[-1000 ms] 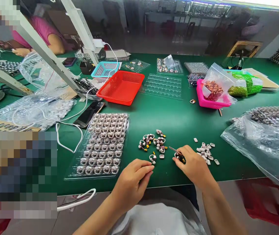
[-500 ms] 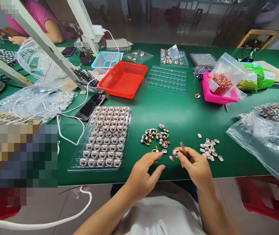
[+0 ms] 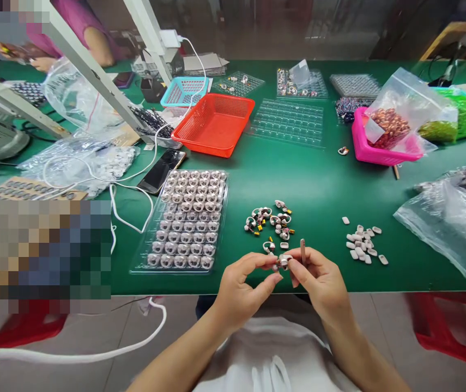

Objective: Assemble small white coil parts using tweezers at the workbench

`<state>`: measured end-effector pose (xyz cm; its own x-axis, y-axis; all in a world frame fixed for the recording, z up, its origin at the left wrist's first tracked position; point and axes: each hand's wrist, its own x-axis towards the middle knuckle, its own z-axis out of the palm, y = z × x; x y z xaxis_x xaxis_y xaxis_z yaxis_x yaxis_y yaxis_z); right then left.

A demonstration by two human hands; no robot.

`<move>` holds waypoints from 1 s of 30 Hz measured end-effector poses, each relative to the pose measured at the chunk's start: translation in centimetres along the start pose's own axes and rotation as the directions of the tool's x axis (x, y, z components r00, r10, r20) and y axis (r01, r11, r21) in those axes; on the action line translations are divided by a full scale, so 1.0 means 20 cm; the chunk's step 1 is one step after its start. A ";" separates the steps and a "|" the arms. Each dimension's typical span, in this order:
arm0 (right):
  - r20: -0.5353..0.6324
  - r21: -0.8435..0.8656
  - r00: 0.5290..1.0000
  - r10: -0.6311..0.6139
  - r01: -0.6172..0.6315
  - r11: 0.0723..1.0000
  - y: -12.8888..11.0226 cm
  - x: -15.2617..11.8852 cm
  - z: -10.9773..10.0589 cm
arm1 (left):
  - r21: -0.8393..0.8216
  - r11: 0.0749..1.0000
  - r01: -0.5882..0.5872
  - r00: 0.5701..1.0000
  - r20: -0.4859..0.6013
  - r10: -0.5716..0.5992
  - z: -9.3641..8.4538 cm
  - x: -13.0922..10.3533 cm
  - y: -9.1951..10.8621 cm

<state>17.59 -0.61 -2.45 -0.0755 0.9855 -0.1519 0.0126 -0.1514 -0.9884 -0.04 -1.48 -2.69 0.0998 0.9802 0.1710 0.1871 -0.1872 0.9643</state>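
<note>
Your right grip (image 3: 321, 280) pinches a small white piece (image 3: 285, 262) while your left grip (image 3: 244, 286) meets it

You have the white piece, which has a shiny silvery part, clamped between your right thumb and forefinger, in front of you above the near edge of the green surface (image 3: 310, 179). A thin flat strip (image 3: 303, 252) stands nearly upright among the fingers of that same grip. Your left thumb and forefinger reach the other side of the piece; you cannot tell from here whether they are closed on it.

Just beyond your left fingertips lies a ring-shaped white part (image 3: 268, 246), with a lone white cap (image 3: 284, 246) to its right. Behind these sits a loose cluster of wired parts (image 3: 280, 220) with yellow ends. To your right is a scattered heap of white caps (image 3: 360, 245), well apart from the cluster.

On your left, a transparent tray (image 3: 145, 264) carries rows of rounded, shiny pieces (image 3: 188, 218). Past its far left corner lies a dark phone (image 3: 162, 171), and farther back stands a red basket (image 3: 204, 147).
</note>
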 end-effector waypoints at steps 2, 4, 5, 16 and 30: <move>0.036 -0.050 0.998 -0.061 0.062 0.997 -0.01 -0.02 0.01 | -0.029 0.999 -0.026 0.999 0.029 0.027 -0.02 0.00 0.01; 0.083 -0.081 0.985 -0.152 0.159 0.984 -0.02 -0.04 0.01 | -0.049 0.997 -0.054 0.997 0.044 0.057 -0.04 0.00 0.02; 0.101 -0.095 0.974 -0.201 0.210 0.973 -0.01 -0.04 0.01 | -0.052 0.996 -0.070 0.996 0.043 0.073 -0.04 0.00 0.03; 0.137 -0.241 0.857 -0.497 0.516 0.822 -0.01 -0.08 0.04 | 0.146 0.957 -0.251 0.966 -0.021 0.257 -0.01 -0.05 0.07; 0.248 -0.058 0.932 -0.264 0.286 0.956 0.00 -0.07 -0.01 | 0.161 0.884 -0.438 0.899 0.053 0.436 -0.03 -0.02 0.09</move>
<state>17.81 -2.03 -2.20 -0.3211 0.9396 0.1189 0.0484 0.1416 -0.9887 -0.38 -2.18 -0.83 0.2230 0.7959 0.5629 0.2789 -0.6054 0.7455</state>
